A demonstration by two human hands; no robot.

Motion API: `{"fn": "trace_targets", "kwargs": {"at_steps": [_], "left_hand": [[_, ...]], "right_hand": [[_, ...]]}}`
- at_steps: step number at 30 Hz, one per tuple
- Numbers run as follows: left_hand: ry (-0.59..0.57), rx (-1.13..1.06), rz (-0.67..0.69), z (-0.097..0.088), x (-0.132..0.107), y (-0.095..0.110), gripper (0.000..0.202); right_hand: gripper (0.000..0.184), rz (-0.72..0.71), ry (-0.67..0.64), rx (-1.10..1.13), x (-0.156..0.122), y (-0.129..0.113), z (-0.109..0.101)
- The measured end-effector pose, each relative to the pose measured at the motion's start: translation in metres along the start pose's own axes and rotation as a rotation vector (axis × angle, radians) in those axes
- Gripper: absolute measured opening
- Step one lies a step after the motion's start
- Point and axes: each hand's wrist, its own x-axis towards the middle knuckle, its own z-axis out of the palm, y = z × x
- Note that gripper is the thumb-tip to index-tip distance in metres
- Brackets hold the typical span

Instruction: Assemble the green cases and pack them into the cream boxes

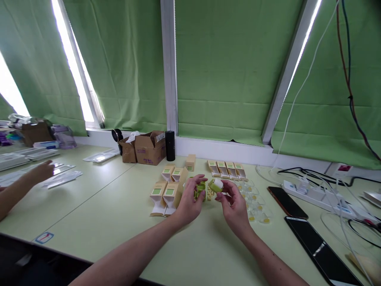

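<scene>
My left hand (190,200) is curled around a small green piece (201,190) just above the pale table (98,198). My right hand (233,204) pinches a small green and white jar-like item (216,184) between thumb and fingers, close beside the left hand. Several tan cartons with green labels (166,192) lie to the left of my hands. A row of similar open cartons (226,169) stands behind them. Clear plastic inserts with yellow spots (256,202) lie right of my right hand.
Two brown cardboard boxes (149,147) and a black cylinder (170,145) stand by the window sill. Two dark phones (315,240) and a power strip with cables (315,194) lie at right. Another person's hand (41,171) rests at far left near white trays (32,154).
</scene>
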Motion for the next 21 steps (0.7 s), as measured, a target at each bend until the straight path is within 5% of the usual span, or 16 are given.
{"fn": "trace_targets", "kwargs": {"at_steps": [4, 9, 21], "left_hand": [[-0.02, 0.299, 0.278, -0.0058, 0.0019, 0.0033, 0.053], [-0.031, 0.489, 0.441, -0.0063, 0.0012, 0.0078, 0.06], [-0.042, 0.456, 0.442, -0.0038, 0.003, 0.0051, 0.048]], "right_hand": [[0.041, 0.068, 0.014, 0.145, 0.0004, -0.0003, 0.0029], [0.043, 0.141, 0.026, 0.201, 0.0004, -0.0006, 0.0053], [0.048, 0.2, -0.045, 0.244, 0.0027, 0.0019, 0.0055]]}}
